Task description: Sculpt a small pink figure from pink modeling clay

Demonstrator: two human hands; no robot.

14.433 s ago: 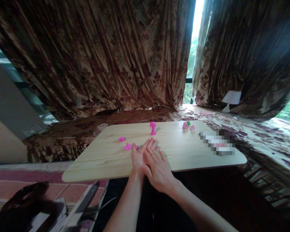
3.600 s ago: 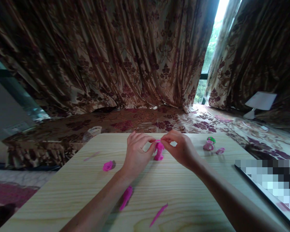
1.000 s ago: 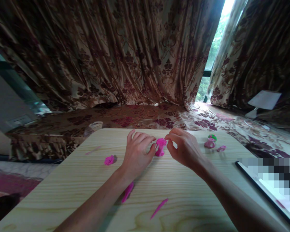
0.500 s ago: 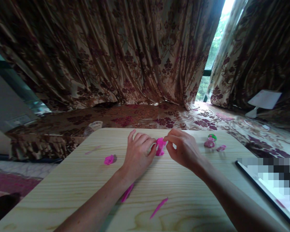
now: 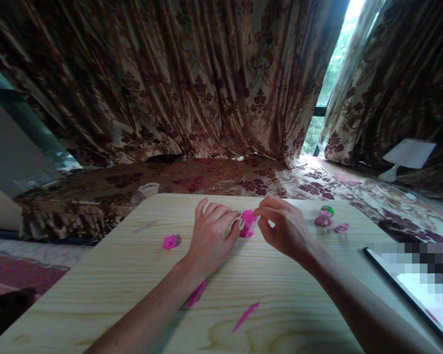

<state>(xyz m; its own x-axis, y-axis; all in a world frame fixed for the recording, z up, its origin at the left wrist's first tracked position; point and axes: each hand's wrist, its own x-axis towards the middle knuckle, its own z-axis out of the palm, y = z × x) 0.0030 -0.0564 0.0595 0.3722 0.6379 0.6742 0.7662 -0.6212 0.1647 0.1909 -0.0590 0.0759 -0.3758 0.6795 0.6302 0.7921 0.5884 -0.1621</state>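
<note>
A ruffled piece of pink modelling clay (image 5: 248, 224) is between my two hands over the table. At its left edge, my left hand (image 5: 212, 231) has thumb and index finger brought together, with the other fingers raised. My right hand (image 5: 282, 223) pinches its upper right edge. A small crumpled pink clay lump (image 5: 169, 241) lies left of my left hand. One pink clay strip (image 5: 197, 293) is partly covered by my left forearm, and another strip (image 5: 245, 317) lies closer to me.
On the wooden table (image 5: 133, 295), a small pink clay pot shape (image 5: 323, 219), a green piece (image 5: 327, 210) and a pink clay bit (image 5: 341, 227) sit at right. A tablet (image 5: 402, 290) lies along the right edge. Behind stand a clear cup (image 5: 147, 191) and a white lamp (image 5: 409, 153).
The whole view has shifted slightly, so things appear a little further right. Both hands keep nearly the same pose at the clay, whose ruffled top looks slightly more spread.
</note>
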